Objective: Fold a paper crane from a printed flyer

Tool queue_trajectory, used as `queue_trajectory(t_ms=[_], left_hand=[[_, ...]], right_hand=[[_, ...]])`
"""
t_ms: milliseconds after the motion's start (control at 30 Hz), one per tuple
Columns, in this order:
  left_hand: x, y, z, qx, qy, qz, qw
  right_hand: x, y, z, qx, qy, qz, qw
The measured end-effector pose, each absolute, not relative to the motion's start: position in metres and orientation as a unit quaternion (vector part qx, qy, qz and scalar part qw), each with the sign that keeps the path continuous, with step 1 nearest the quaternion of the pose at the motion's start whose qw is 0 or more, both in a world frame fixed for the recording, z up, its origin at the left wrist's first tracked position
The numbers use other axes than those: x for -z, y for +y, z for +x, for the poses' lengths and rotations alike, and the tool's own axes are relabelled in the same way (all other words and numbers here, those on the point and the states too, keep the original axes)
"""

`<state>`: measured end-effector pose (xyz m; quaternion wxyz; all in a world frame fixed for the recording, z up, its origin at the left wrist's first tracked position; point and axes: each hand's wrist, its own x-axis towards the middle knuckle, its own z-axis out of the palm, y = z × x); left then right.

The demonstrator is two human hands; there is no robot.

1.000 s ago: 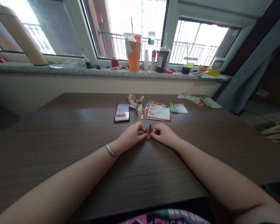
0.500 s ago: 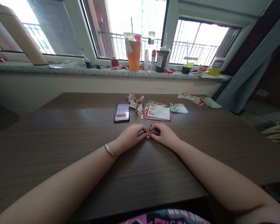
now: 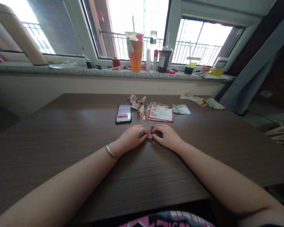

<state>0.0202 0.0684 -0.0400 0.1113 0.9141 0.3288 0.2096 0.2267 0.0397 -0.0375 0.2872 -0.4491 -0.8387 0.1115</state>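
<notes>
Between my hands, just over the middle of the table, is a small folded piece of paper [image 3: 150,135] with red and white print. My left hand [image 3: 133,136] pinches its left side between thumb and fingers. From the other side my right hand [image 3: 167,135] grips it the same way. The fingertips partly cover the paper, so its exact folds cannot be made out. Beyond my hands lie several folded paper figures [image 3: 139,106] with red-striped print. Right of them rests a stack of printed sheets [image 3: 160,113] with red borders.
A phone [image 3: 123,113] lies left of the folded figures on the brown table [image 3: 61,135]. Green-edged cards [image 3: 181,109] and more leaflets [image 3: 196,100] are at the back right. The windowsill [image 3: 73,72] holds an orange drink cup [image 3: 135,53], a dark cup [image 3: 165,60] and pens.
Both hands stay pinched on the folded paper, and its angle between the fingertips differs slightly. Nothing else on the table has moved.
</notes>
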Motion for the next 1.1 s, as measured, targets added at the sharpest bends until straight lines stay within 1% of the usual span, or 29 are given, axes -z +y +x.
queue_trajectory(t_ms=[300,433,600,800,1100], left_hand=[[0.040,0.068,0.019,-0.203,0.316,0.923,0.090],[0.040,0.066,0.019,-0.212,0.295,0.928,0.090],[0.041,0.064,0.020,-0.255,0.291,0.918,0.083],[0.037,0.062,0.021,-0.216,0.310,0.923,0.078],[0.030,0.057,0.022,-0.186,0.339,0.922,0.017]], right_hand=[[0.036,0.032,0.226,-0.051,-0.845,-0.476,0.239],[0.035,0.036,0.229,-0.058,-0.856,-0.463,0.222],[0.035,0.039,0.232,-0.089,-0.864,-0.440,0.228],[0.037,0.041,0.234,-0.105,-0.868,-0.413,0.257],[0.032,0.037,0.234,-0.088,-0.875,-0.416,0.229]])
